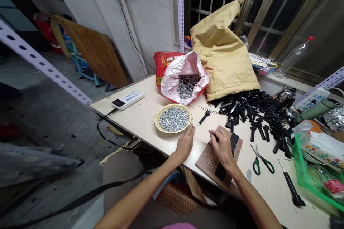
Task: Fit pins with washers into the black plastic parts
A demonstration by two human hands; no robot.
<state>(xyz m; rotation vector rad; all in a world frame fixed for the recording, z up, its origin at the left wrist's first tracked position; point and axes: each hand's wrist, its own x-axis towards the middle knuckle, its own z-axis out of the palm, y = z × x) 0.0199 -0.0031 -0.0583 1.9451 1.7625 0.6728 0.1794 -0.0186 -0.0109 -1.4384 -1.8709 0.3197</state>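
Observation:
My left hand (pixel 185 145) rests on the table's front edge just right of a yellow bowl (pixel 158 123) filled with small silver metal pieces. Its fingers lie stretched out and hold nothing. My right hand (pixel 221 146) is pinched on a thin metal pin whose tip sticks out to the left, above a brown wooden board (pixel 208 161). A black plastic piece (pixel 234 141) stands on that board beside the hand. One black-handled pin (pixel 204 117) lies on the table between bowl and board.
A pile of black plastic parts (pixel 255 111) lies at the right. Behind stand a white bag of pins (pixel 185 78), a brown paper sack (pixel 225 53), a white power strip (pixel 128 99). Green-handled scissors (pixel 262 161), a black knife (pixel 291 188) and a green basket (pixel 301 164) are at the right.

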